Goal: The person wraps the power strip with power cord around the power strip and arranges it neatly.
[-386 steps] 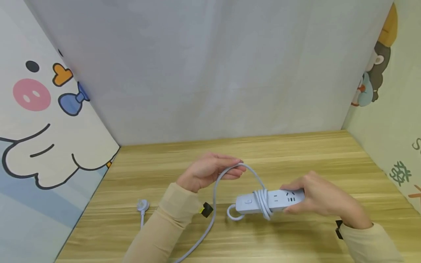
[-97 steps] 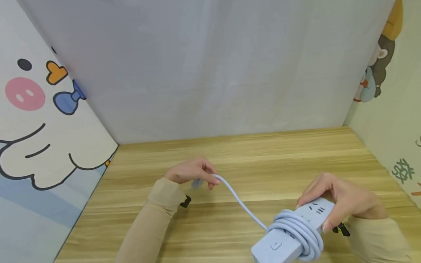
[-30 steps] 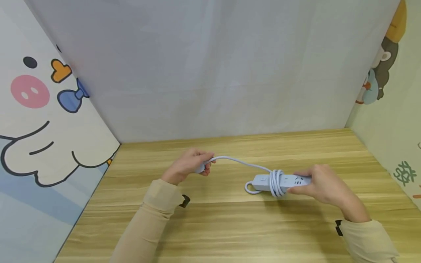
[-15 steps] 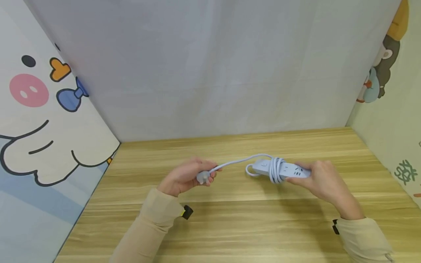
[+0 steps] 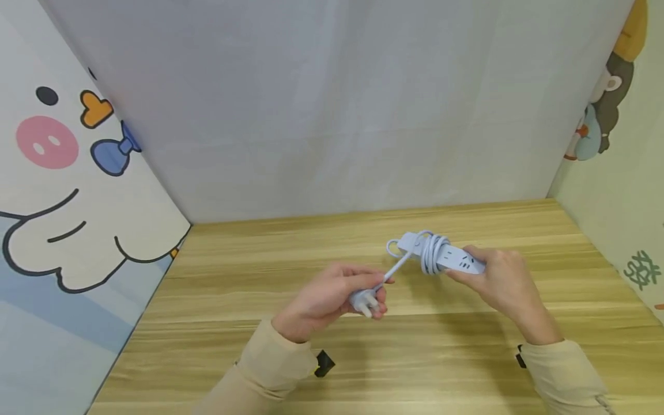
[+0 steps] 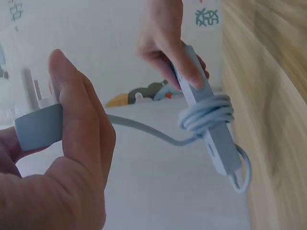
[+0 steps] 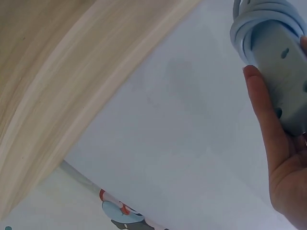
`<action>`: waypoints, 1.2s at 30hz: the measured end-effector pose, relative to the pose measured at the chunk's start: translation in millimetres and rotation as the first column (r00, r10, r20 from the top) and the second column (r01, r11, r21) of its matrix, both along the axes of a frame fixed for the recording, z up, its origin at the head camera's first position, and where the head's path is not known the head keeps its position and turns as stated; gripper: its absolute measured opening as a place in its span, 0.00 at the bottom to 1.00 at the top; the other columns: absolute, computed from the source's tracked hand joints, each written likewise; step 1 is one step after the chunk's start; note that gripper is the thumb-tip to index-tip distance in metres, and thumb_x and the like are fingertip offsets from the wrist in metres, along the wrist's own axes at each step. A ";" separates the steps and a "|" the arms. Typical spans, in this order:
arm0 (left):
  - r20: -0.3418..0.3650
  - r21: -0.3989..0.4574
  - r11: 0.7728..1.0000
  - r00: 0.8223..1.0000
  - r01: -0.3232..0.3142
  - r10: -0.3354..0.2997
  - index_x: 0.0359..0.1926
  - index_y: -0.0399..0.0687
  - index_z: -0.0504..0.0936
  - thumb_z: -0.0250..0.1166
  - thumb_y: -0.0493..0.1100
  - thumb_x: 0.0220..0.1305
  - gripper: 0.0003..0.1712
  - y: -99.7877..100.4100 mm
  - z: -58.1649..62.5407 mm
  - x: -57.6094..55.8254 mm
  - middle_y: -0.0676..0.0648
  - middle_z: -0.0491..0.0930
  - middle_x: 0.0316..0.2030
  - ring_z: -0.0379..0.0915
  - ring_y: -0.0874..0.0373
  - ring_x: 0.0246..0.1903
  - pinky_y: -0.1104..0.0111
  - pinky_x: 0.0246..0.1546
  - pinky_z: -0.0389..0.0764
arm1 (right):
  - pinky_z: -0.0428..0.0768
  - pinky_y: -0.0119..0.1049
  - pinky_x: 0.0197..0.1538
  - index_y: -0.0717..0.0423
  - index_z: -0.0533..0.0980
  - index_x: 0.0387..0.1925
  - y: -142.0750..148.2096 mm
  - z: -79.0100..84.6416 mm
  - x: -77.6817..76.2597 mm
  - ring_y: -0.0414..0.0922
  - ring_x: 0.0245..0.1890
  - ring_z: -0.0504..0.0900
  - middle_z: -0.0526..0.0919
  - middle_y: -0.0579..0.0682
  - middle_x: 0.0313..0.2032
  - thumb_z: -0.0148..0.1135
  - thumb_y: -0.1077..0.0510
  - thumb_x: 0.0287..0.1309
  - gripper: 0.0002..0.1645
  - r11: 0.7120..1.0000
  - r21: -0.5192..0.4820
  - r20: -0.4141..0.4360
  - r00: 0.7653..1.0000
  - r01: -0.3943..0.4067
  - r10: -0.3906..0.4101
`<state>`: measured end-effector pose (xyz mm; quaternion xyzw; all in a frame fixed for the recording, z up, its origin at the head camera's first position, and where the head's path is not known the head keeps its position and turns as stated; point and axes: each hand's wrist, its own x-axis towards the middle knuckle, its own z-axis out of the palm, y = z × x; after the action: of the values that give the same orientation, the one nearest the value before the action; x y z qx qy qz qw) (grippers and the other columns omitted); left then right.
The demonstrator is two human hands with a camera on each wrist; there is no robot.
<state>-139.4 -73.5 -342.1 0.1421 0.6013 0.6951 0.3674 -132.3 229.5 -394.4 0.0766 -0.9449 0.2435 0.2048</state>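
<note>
A white power strip (image 5: 456, 260) hangs above the table, gripped at its socket end by my right hand (image 5: 505, 285). Several turns of its own cord (image 5: 433, 253) wrap round the middle of the strip. My left hand (image 5: 332, 297) holds the plug (image 5: 365, 302) with its prongs facing toward me, and a short length of cord runs from there up to the wrapped turns. In the left wrist view the plug (image 6: 41, 125) rests between thumb and fingers. The right wrist view shows the strip's underside (image 7: 280, 72) with fingers along its edges.
The wood-grain table (image 5: 233, 271) lies beneath both hands. A pale curtain (image 5: 321, 115) rises at its back edge. Cartoon-printed panels stand at the left (image 5: 67, 230) and right (image 5: 612, 190).
More turns of cord now wrap the strip than at first, and the plug has left the table for my left hand. Lately that hand moved right and nearer, while the strip rose slightly, farther from me.
</note>
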 end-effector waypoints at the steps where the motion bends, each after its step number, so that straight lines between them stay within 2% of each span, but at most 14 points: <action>1: -0.018 -0.001 1.000 1.000 0.025 -0.025 0.59 0.28 0.77 0.57 0.40 0.75 0.20 5.6 1.9 3.6 0.50 0.82 0.29 0.82 0.61 0.27 0.69 0.37 0.86 | 0.71 0.33 0.25 0.69 0.84 0.47 0.2 0.2 0.1 0.48 0.23 0.79 0.89 0.66 0.35 0.81 0.49 0.45 0.32 1.000 0.001 0.005 1.000 0.002 -0.002; 3: -0.047 -0.007 0.999 0.997 0.054 -0.055 0.59 0.30 0.78 0.58 0.41 0.75 0.20 13.6 4.0 10.0 0.50 0.82 0.29 0.82 0.61 0.28 0.69 0.36 0.86 | 0.72 0.33 0.25 0.69 0.84 0.48 1.3 1.6 0.6 0.48 0.24 0.80 0.88 0.66 0.35 0.81 0.49 0.47 0.32 1.000 -0.018 0.027 1.000 0.004 -0.004; 5: -0.064 -0.014 0.999 0.997 0.047 -0.048 0.58 0.31 0.79 0.58 0.41 0.75 0.19 16.1 3.6 14.8 0.49 0.82 0.29 0.82 0.60 0.28 0.69 0.36 0.86 | 0.73 0.32 0.24 0.69 0.84 0.48 4.0 3.9 1.9 0.48 0.25 0.81 0.88 0.67 0.36 0.80 0.49 0.49 0.32 0.999 -0.046 0.039 0.999 0.012 -0.011; 9: -0.091 -0.035 0.999 0.996 0.007 -0.010 0.57 0.33 0.80 0.58 0.41 0.75 0.17 8.7 -3.9 19.6 0.50 0.84 0.30 0.82 0.60 0.29 0.69 0.37 0.85 | 0.72 0.29 0.21 0.70 0.84 0.48 8.7 8.6 3.2 0.48 0.23 0.80 0.88 0.68 0.36 0.81 0.53 0.47 0.30 0.995 -0.098 -0.048 0.998 0.028 -0.033; 12: -0.102 -0.033 0.999 0.995 0.018 -0.021 0.57 0.34 0.80 0.60 0.43 0.75 0.19 3.1 -12.1 19.5 0.50 0.86 0.33 0.83 0.59 0.33 0.68 0.41 0.86 | 0.71 0.25 0.19 0.71 0.84 0.46 9.1 9.6 2.2 0.49 0.22 0.81 0.88 0.69 0.35 0.82 0.55 0.44 0.29 0.992 -0.124 -0.144 0.989 0.026 -0.044; 16: -0.100 -0.013 0.999 0.994 0.034 -0.035 0.58 0.34 0.80 0.61 0.43 0.73 0.19 0.2 -23.6 15.3 0.50 0.88 0.36 0.86 0.58 0.37 0.67 0.44 0.86 | 0.70 0.21 0.19 0.71 0.84 0.47 7.0 10.1 3.8 0.48 0.22 0.81 0.87 0.70 0.37 0.82 0.54 0.45 0.31 0.980 -0.192 -0.157 0.984 0.055 -0.086; 24: -0.090 -0.064 0.995 0.993 0.073 -0.078 0.56 0.38 0.82 0.66 0.42 0.69 0.18 1.5 -42.8 8.1 0.42 0.89 0.47 0.87 0.54 0.49 0.68 0.49 0.84 | 0.70 0.21 0.17 0.69 0.83 0.51 2.8 15.8 9.7 0.30 0.19 0.72 0.87 0.71 0.39 0.82 0.55 0.47 0.31 0.928 -0.363 -0.136 0.980 0.084 -0.142; 30: -0.117 -0.108 0.992 0.990 0.060 -0.072 0.53 0.37 0.83 0.70 0.42 0.66 0.18 5.1 -50.8 4.9 0.45 0.89 0.46 0.87 0.54 0.49 0.70 0.48 0.81 | 0.69 0.22 0.16 0.69 0.83 0.51 3.0 16.4 10.8 0.29 0.18 0.72 0.87 0.71 0.40 0.81 0.58 0.48 0.30 0.887 -0.455 -0.096 0.987 0.071 -0.128; 33: -0.126 -0.119 0.992 0.990 0.052 -0.067 0.51 0.38 0.83 0.71 0.41 0.64 0.17 6.2 -55.2 3.4 0.46 0.90 0.44 0.86 0.51 0.49 0.69 0.50 0.80 | 0.70 0.24 0.16 0.66 0.83 0.52 1.7 18.7 11.8 0.30 0.19 0.73 0.88 0.66 0.41 0.81 0.56 0.49 0.30 0.855 -0.511 -0.027 0.992 0.093 -0.124; 36: -0.144 -0.137 0.990 0.988 0.043 -0.063 0.48 0.42 0.85 0.71 0.41 0.63 0.14 6.2 -60.9 -1.1 0.47 0.90 0.44 0.85 0.48 0.52 0.69 0.53 0.79 | 0.75 0.25 0.21 0.61 0.83 0.55 2.0 22.3 14.5 0.32 0.25 0.77 0.89 0.53 0.44 0.80 0.50 0.52 0.32 0.819 -0.556 0.090 0.990 0.140 -0.108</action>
<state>-140.6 -67.4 -402.9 0.1845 0.6681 0.6308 0.3489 -117.8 231.5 -372.1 -0.0553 -0.8399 0.4984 0.2078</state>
